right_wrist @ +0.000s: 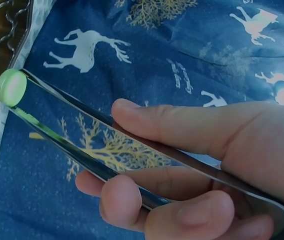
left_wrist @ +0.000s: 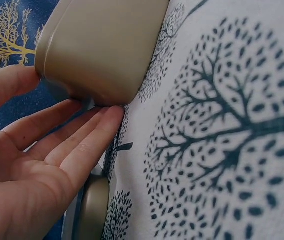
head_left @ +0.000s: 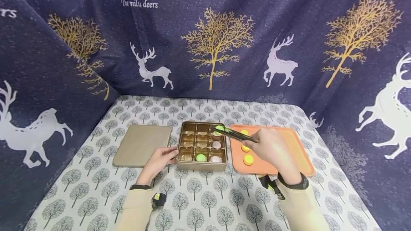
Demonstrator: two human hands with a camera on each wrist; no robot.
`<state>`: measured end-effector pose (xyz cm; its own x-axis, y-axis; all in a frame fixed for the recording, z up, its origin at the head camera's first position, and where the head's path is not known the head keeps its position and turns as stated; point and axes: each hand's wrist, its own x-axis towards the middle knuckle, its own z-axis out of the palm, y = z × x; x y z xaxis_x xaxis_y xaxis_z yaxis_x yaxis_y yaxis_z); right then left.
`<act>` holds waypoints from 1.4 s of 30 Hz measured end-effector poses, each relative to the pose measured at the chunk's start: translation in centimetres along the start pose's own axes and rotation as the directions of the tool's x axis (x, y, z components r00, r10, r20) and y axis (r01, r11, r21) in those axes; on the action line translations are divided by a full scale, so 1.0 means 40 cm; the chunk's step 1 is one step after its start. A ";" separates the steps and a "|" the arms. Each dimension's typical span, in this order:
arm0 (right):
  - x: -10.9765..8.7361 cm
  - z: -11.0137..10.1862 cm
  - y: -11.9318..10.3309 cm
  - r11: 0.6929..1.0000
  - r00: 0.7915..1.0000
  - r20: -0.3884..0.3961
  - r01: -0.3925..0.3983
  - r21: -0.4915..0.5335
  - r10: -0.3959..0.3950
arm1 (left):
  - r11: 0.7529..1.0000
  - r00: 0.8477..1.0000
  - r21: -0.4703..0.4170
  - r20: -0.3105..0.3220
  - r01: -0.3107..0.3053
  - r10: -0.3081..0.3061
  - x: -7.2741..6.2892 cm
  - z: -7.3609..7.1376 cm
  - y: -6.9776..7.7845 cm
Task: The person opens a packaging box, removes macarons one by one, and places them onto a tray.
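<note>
My right hand [head_left: 271,147] grips a pair of metal tongs [right_wrist: 81,107], thumb on one arm and fingers curled around the other. Between the tong tips sits a round green macaron [right_wrist: 10,88], which in the head view is over the back right compartment of a gold tin box [head_left: 202,167]. The box has a divider with nine compartments. Another green macaron [head_left: 201,157] lies in its front middle compartment, and two pale ones [head_left: 216,144] lie in the right column. My left hand [left_wrist: 46,155] touches the box's left side, thumb at the rim and extended fingers lower on the wall.
An orange tray [head_left: 289,152] lies right of the box, with yellow macarons [head_left: 248,159] along its left side, partly behind the right hand. The flat gold lid [head_left: 142,145] lies left of the box. A dark blue curtain [head_left: 192,63] closes off the back and sides of the table.
</note>
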<state>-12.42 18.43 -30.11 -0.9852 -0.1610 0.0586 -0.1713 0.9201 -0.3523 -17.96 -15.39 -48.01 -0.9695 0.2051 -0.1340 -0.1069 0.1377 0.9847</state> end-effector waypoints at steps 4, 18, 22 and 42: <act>-0.017 -0.004 0.022 0.995 0.996 -0.081 0.029 -0.092 -0.036 | 1.000 1.000 0.003 0.016 -0.003 0.003 -0.003 0.001 0.002; -0.042 -0.029 0.083 0.994 0.996 -0.031 -0.083 -0.066 0.081 | 1.000 1.000 0.011 0.004 0.008 -0.008 0.002 -0.006 0.001; -0.049 -0.039 0.099 0.991 0.992 0.001 -0.128 -0.034 0.129 | 1.000 1.000 0.007 0.004 0.017 -0.017 0.002 -0.004 0.001; -0.087 -0.045 0.213 0.967 0.966 0.064 -0.245 -0.065 0.249 | 1.000 1.000 -0.002 -0.004 0.031 -0.031 0.004 0.000 0.000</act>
<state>-10.46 27.49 -31.63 -0.9945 0.0511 -0.0909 0.0758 0.9528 -0.2941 -18.11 -15.37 -48.03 -0.9666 0.1968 -0.1639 -0.1374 0.1419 0.9803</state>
